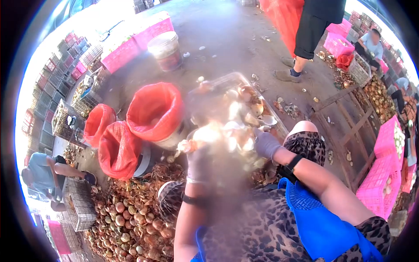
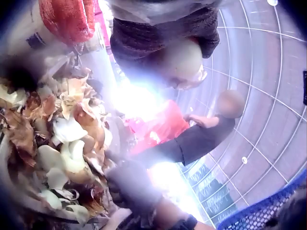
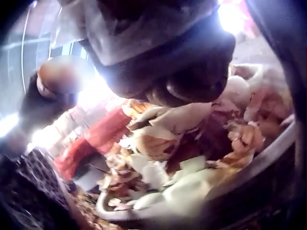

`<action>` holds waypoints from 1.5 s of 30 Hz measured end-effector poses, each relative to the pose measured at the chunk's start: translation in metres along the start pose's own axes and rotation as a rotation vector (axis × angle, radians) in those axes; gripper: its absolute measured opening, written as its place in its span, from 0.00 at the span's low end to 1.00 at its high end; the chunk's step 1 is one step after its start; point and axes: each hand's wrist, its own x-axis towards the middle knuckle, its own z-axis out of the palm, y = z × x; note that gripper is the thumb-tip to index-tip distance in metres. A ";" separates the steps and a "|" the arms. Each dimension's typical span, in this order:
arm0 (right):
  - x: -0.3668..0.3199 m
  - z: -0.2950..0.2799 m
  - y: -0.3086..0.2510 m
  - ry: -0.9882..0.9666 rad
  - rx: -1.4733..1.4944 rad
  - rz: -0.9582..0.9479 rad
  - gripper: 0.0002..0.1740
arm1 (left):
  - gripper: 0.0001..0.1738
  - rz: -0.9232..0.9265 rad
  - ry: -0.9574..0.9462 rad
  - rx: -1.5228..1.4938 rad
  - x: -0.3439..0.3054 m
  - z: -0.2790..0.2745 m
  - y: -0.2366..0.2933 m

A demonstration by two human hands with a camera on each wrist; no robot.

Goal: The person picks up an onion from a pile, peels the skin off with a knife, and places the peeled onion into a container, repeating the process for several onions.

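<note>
My left hand [image 1: 198, 165], in a pale glove, grips a round, pale onion [image 2: 184, 60]; the left wrist view shows it below the fingers. Glare and a blurred patch cover part of this hand in the head view. My gloved right hand [image 1: 267, 145] is at the right side of a clear plastic tub [image 1: 279, 126] full of onion peels [image 1: 238, 107]. In the right wrist view its fingers [image 3: 192, 86] look curled, close over white and brown peels; I cannot tell whether they hold anything. Both wrists wear dark bands.
Red mesh sacks [image 1: 155, 111] line buckets at the left. A heap of unpeeled onions [image 1: 131, 222] lies at lower left. A white bucket [image 1: 166, 50] stands beyond, pink crates [image 1: 382, 174] at right near a wooden frame [image 1: 349, 126]. A person [image 1: 314, 26] stands ahead; others sit at the sides.
</note>
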 end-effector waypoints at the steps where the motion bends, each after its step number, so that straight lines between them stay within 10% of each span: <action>1: -0.003 -0.018 -0.008 0.001 0.036 0.002 0.26 | 0.40 -0.084 0.010 -0.089 -0.002 0.008 0.007; 6: 0.008 -0.139 -0.076 0.469 0.632 0.085 0.30 | 0.36 -0.115 -0.036 -0.197 0.006 0.012 -0.001; 9: 0.014 -0.165 -0.095 0.259 1.213 0.361 0.32 | 0.31 0.025 -0.077 0.095 0.028 -0.027 -0.036; 18: 0.015 -0.115 -0.093 0.554 0.369 -0.111 0.32 | 0.31 0.059 0.073 -0.067 0.013 -0.008 -0.003; 24: -0.001 -0.172 -0.111 0.183 0.927 0.169 0.31 | 0.26 0.109 0.055 -0.006 0.016 -0.016 -0.008; 26: 0.011 -0.131 -0.106 0.700 0.464 -0.218 0.34 | 0.24 0.169 0.102 0.064 0.023 -0.031 -0.015; 28: 0.002 -0.128 -0.106 0.647 0.426 -0.210 0.38 | 0.23 0.208 0.152 0.242 0.023 -0.036 -0.014; 30: -0.023 -0.141 -0.105 0.028 0.790 0.204 0.41 | 0.24 0.188 0.175 0.321 0.023 -0.035 -0.006; 31: -0.017 -0.137 -0.106 0.058 0.753 0.201 0.44 | 0.24 0.168 0.180 0.425 0.020 -0.028 0.001; 35: -0.008 -0.179 -0.119 0.210 0.614 0.120 0.42 | 0.25 -0.049 -0.084 -0.652 0.013 -0.022 -0.003; 41: 0.010 -0.162 -0.117 0.347 0.418 0.105 0.42 | 0.23 0.445 0.006 0.671 0.027 -0.047 -0.025; 45: 0.002 -0.169 -0.120 0.447 0.353 -0.073 0.41 | 0.22 0.233 0.025 0.089 0.032 -0.058 -0.034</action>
